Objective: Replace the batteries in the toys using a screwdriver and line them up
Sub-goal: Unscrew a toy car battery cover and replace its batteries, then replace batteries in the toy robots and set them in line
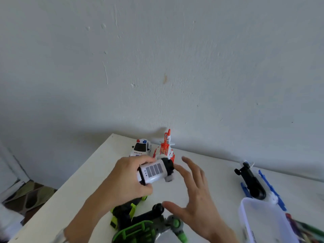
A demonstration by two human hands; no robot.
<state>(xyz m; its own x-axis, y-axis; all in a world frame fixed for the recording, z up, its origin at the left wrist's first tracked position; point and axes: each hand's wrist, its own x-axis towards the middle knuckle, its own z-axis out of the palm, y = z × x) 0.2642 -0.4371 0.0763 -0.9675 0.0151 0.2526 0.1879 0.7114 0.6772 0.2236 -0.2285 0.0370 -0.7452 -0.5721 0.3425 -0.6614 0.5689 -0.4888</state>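
Green toy [140, 225] cut off below; left hand [126, 181] grips white toy [154, 171].

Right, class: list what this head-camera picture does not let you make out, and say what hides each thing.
- White toy: its far side, covered by the left hand gripping it.
- Green and black toy: lower part cut off by the bottom edge.
- Plastic box: contents blurred, cut off at the corner.
- Screwdriver, batteries: not identifiable.
- Right hand open.
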